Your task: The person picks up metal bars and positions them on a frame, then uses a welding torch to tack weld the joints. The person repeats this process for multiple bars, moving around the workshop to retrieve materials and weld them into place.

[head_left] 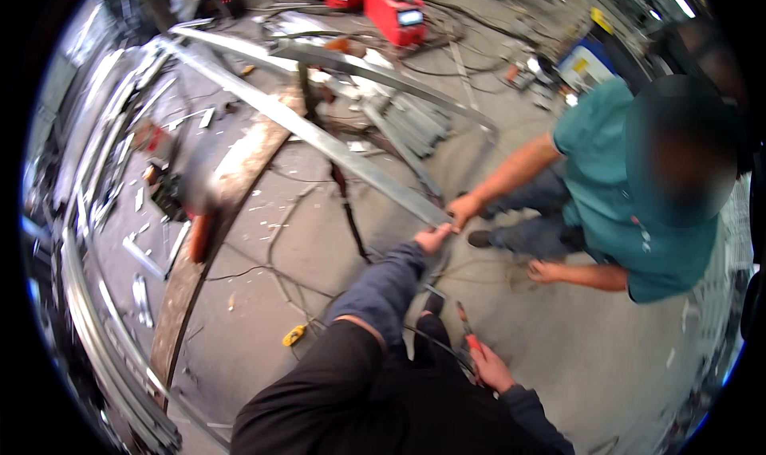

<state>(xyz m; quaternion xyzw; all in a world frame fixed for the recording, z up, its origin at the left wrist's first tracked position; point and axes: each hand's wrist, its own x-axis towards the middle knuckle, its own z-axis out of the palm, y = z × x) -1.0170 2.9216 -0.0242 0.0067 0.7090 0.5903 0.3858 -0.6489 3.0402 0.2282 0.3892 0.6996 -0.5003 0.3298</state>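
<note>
My left hand (433, 237) reaches forward with its fingers closed at the near end of a long silvery metal tube (307, 128). The tube looks joined at its far end to a second bar (383, 80), making a long, narrow frame. A co-worker's hand (463, 210) grips the same near end, right beside mine. Lower down, my right hand (493, 367) is wrapped round a red-handled welding electrode holder (472, 341), its narrow tip pointing forward. A dark cable runs on the floor near it. Motion blur hides the exact finger contact.
A co-worker in a green shirt (666, 232) stands close on the right. Red welding machines (395, 15) stand at the back. A long wooden plank (179, 295), metal profiles (96, 327), cables and a yellow tool (294, 335) lie on the floor. Another person crouches at left.
</note>
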